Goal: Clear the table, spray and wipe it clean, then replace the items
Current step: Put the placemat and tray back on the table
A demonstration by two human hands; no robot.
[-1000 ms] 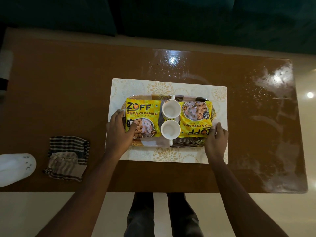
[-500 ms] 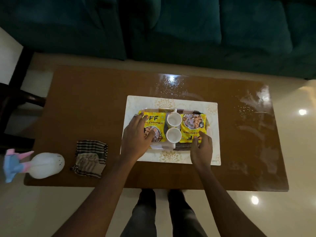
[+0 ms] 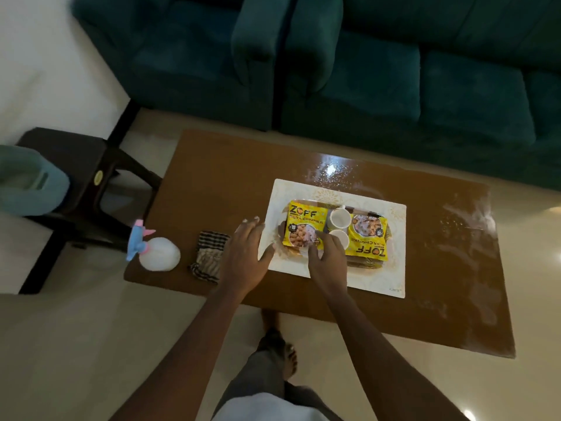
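A brown table (image 3: 218, 177) carries a white placemat (image 3: 391, 281) with a tray (image 3: 368, 262) on it. On the tray lie two yellow soya chunk packets (image 3: 306, 221) (image 3: 367, 241) and two white cups (image 3: 339, 217) (image 3: 341, 237). My left hand (image 3: 246, 253) hovers with spread fingers over the placemat's left edge, holding nothing. My right hand (image 3: 326, 256) reaches over the tray's front, fingers extended by the left packet and the nearer cup. A white spray bottle (image 3: 158, 253) with a pink and blue head and a striped cloth (image 3: 209, 255) lie at the table's left end.
A dark green sofa (image 3: 364, 71) runs behind the table. A dark stool (image 3: 82, 165) with a pale blue container (image 3: 27, 180) stands left of the table. Wet streaks shine on the table's right half (image 3: 464, 214). My legs stand at the near edge.
Both hands have let go of the tray's sides and shifted left; the left is now off the tray, the right over its front left. The camera has pulled back and swung left.
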